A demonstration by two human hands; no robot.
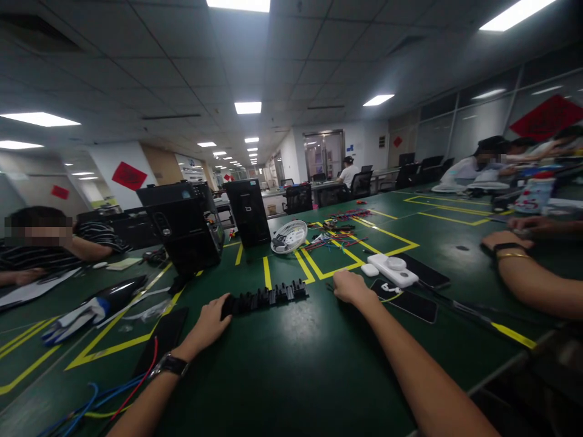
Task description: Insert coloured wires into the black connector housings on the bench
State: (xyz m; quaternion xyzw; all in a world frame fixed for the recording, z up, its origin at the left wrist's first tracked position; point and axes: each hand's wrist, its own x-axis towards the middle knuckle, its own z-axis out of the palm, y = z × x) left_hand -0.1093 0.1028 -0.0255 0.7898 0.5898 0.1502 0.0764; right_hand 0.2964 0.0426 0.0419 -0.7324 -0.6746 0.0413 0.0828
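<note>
My left hand (210,321) rests on the green table (291,370) with its fingers curled round the left end of a long black ridged strip (266,297). The strip lies flat and runs to the right, toward the yellow floor-style marking lines. My right hand (350,286) lies on the table as a loose fist just right of the strip's far end; nothing shows in it. A white power bank (392,270) and a small white case (370,270) sit close to the right of that hand.
Two black phones (412,303) lie near the power bank. A white basket (289,237), loose coloured wires (339,240) and black computer cases (186,233) stand further back. Blue and red cables (100,400) trail at the left. Another person's arm (528,279) rests at the right; a person sits far left.
</note>
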